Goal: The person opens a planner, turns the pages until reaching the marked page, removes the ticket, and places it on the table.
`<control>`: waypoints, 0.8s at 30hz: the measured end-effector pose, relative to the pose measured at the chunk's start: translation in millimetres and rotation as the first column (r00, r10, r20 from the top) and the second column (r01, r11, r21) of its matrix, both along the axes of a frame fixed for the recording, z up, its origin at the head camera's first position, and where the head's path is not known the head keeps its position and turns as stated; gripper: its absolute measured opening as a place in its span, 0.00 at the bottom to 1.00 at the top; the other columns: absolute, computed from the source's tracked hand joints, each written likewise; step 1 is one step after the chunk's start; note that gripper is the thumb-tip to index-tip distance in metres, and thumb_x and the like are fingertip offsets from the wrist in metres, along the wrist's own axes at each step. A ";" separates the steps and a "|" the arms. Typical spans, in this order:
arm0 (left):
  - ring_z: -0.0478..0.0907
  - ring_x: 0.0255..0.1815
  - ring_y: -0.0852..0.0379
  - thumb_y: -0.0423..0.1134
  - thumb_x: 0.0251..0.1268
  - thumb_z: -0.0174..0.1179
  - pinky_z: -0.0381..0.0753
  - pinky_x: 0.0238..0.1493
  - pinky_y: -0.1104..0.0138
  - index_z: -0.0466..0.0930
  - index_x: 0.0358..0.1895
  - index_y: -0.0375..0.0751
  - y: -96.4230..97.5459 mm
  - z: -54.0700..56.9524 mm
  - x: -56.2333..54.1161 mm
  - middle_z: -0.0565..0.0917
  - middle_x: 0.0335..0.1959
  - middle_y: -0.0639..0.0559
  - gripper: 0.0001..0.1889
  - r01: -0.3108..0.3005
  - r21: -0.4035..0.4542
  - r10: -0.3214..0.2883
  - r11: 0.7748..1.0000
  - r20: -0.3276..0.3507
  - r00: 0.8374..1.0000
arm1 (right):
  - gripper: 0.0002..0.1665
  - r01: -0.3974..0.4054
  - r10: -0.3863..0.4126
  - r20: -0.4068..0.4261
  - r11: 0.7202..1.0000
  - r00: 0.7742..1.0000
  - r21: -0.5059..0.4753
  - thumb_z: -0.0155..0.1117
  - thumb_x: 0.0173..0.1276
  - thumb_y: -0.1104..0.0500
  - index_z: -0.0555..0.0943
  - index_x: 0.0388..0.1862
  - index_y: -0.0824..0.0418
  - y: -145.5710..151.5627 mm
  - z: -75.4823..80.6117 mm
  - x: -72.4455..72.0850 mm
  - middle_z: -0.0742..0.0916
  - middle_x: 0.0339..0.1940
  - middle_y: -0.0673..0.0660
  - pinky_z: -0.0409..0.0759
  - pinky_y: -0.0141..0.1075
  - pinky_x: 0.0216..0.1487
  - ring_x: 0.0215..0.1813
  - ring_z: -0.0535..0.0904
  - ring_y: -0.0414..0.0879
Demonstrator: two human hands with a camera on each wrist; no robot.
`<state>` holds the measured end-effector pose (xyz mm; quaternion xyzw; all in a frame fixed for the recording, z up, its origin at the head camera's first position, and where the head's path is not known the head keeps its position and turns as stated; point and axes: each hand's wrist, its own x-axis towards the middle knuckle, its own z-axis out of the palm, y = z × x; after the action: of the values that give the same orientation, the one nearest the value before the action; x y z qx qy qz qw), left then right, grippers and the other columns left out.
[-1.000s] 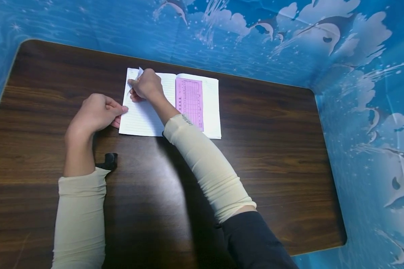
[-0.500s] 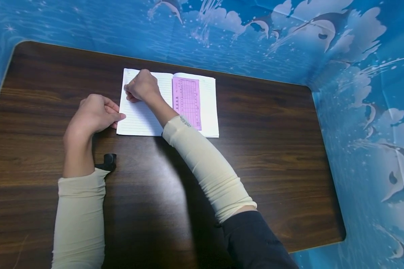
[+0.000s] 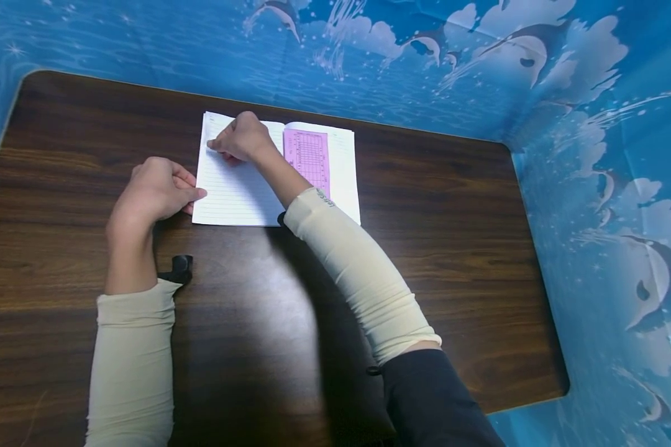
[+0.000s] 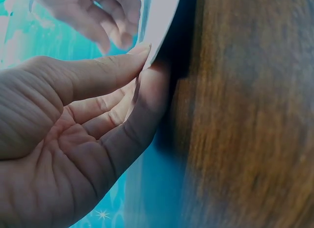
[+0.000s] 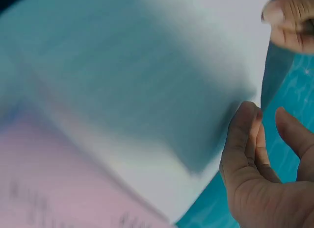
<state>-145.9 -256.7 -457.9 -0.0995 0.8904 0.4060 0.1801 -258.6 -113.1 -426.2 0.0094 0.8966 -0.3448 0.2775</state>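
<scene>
An open lined notebook (image 3: 229,198) lies near the far edge of the table. A pink sheet printed with a grid (image 3: 307,155) rests on its right-hand page, partly covered by my right sleeve. My left hand (image 3: 156,189) pinches the notebook's left edge between thumb and forefinger; the left wrist view shows the paper (image 4: 159,27) between them. Above the upper part of the left page is my right hand (image 3: 245,138). In the right wrist view its fingers (image 5: 240,139) lie at the page's edge, with the thumb standing apart from them.
The brown wooden table (image 3: 453,248) extends to both sides and in front of the notebook. Blue dolphin-printed sheeting (image 3: 173,43) hangs behind and at the right. A black wrist mount (image 3: 181,268) sticks out beside my left wrist.
A paper corner raised by my right hand a second ago no longer shows standing up. My right forearm has shifted slightly right; my left hand keeps its hold on the notebook's edge.
</scene>
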 end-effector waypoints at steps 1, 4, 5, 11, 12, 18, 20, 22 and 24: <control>0.83 0.26 0.56 0.39 0.77 0.66 0.73 0.37 0.57 0.83 0.52 0.26 0.0 0.1 0.0 0.88 0.23 0.49 0.15 0.000 -0.002 0.000 1.000 0.004 1.000 | 0.11 0.010 -0.010 0.003 1.000 1.000 -0.012 0.75 0.74 0.51 0.93 0.43 0.58 4.3 3.1 -2.2 0.88 0.25 0.49 0.84 0.26 0.35 0.27 0.84 0.37; 0.83 0.28 0.53 0.40 0.78 0.65 0.72 0.39 0.55 0.83 0.53 0.26 -0.2 0.2 -0.2 0.88 0.25 0.47 0.16 -0.002 -0.006 0.002 1.000 0.021 1.000 | 0.11 0.056 -0.055 0.018 0.997 0.998 -0.048 0.76 0.73 0.53 0.92 0.45 0.59 18.3 13.5 -10.5 0.90 0.30 0.51 0.86 0.27 0.38 0.28 0.84 0.37; 0.83 0.28 0.53 0.40 0.78 0.65 0.72 0.39 0.55 0.82 0.54 0.26 -0.3 0.2 -0.3 0.89 0.25 0.47 0.17 -0.002 -0.008 0.002 1.000 0.024 1.000 | 0.11 0.075 -0.073 0.028 0.996 0.997 -0.057 0.76 0.73 0.54 0.91 0.45 0.60 23.2 17.5 -13.8 0.92 0.33 0.52 0.87 0.28 0.40 0.28 0.84 0.38; 0.83 0.31 0.50 0.40 0.78 0.65 0.73 0.39 0.54 0.82 0.55 0.26 -0.8 0.2 0.0 0.89 0.27 0.44 0.17 -0.004 -0.018 0.004 1.000 0.017 1.000 | 0.14 0.130 -0.129 0.051 0.991 0.990 -0.013 0.74 0.74 0.52 0.92 0.52 0.59 57.0 37.2 -31.7 0.93 0.52 0.52 0.88 0.31 0.49 0.32 0.84 0.38; 0.83 0.31 0.49 0.40 0.78 0.65 0.73 0.40 0.54 0.82 0.55 0.26 -0.7 0.3 0.3 0.89 0.27 0.44 0.17 -0.003 -0.018 0.004 1.000 0.015 1.000 | 0.15 0.138 -0.138 0.047 0.990 0.989 -0.005 0.74 0.74 0.52 0.92 0.53 0.59 63.5 38.7 -33.7 0.93 0.53 0.52 0.88 0.31 0.50 0.32 0.84 0.38; 0.83 0.31 0.50 0.40 0.79 0.64 0.73 0.41 0.53 0.82 0.54 0.27 -0.5 0.2 1.3 0.89 0.26 0.44 0.16 0.003 -0.018 -0.003 1.000 0.008 1.000 | 0.16 0.222 -0.222 0.044 0.975 0.974 -0.005 0.75 0.74 0.55 0.91 0.55 0.61 102.8 37.5 -43.0 0.94 0.52 0.55 0.87 0.34 0.53 0.35 0.84 0.40; 0.84 0.30 0.51 0.40 0.79 0.64 0.74 0.40 0.54 0.82 0.54 0.26 -0.8 0.2 0.9 0.89 0.26 0.45 0.16 0.007 -0.016 -0.007 1.000 0.005 1.000 | 0.16 0.235 -0.236 0.040 0.972 0.971 0.022 0.75 0.74 0.54 0.92 0.55 0.61 114.6 35.6 -45.6 0.94 0.50 0.54 0.87 0.34 0.54 0.35 0.84 0.40; 0.84 0.29 0.52 0.39 0.79 0.64 0.74 0.38 0.56 0.82 0.54 0.26 -1.2 0.1 0.7 0.89 0.26 0.46 0.16 0.008 -0.013 -0.008 1.000 0.003 1.000 | 0.16 0.234 -0.235 0.031 0.971 0.971 0.052 0.74 0.74 0.54 0.91 0.54 0.61 125.1 34.0 -46.6 0.93 0.47 0.54 0.87 0.34 0.53 0.35 0.84 0.39; 0.84 0.28 0.53 0.39 0.79 0.64 0.74 0.37 0.57 0.81 0.54 0.26 -1.5 -0.1 0.7 0.89 0.25 0.46 0.16 0.007 -0.009 -0.007 1.000 0.001 1.000 | 0.13 0.233 -0.236 0.021 0.967 0.971 0.103 0.75 0.73 0.54 0.91 0.49 0.61 134.2 28.3 -49.9 0.92 0.37 0.53 0.87 0.33 0.46 0.31 0.83 0.39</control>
<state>-145.2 -258.2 -458.0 -0.0973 0.8925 0.4012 0.1816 -308.5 21.1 -397.9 0.1350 0.9006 -0.3299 0.2488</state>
